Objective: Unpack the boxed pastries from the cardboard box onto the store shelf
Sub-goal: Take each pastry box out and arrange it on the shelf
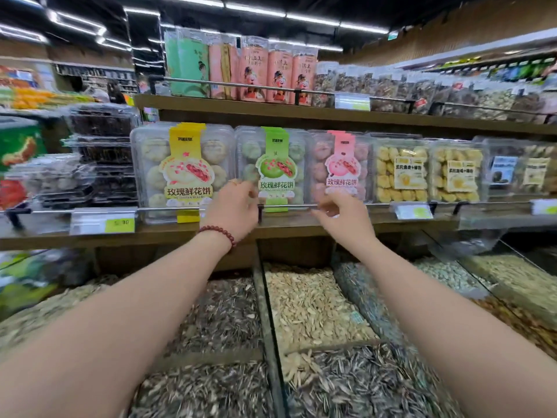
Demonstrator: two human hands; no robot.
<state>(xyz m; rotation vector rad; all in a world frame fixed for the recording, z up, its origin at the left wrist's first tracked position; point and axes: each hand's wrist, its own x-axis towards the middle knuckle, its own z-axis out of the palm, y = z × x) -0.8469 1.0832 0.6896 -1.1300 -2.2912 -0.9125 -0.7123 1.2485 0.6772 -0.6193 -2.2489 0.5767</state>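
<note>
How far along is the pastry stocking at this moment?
Done: the yellow-label box, green-label box and pink-label box stand upright side by side on the middle shelf, behind its rail. In hand: the left hand and right hand flank the green-label box's lower part; grip unclear. Left: cannot judge, since the cardboard box is out of view.

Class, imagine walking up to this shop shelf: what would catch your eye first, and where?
On the middle shelf stand the yellow-label box, green-label box and pink-label box side by side. The left hand and right hand reach to the green one's lower corners. Open seed bins lie below.
</note>
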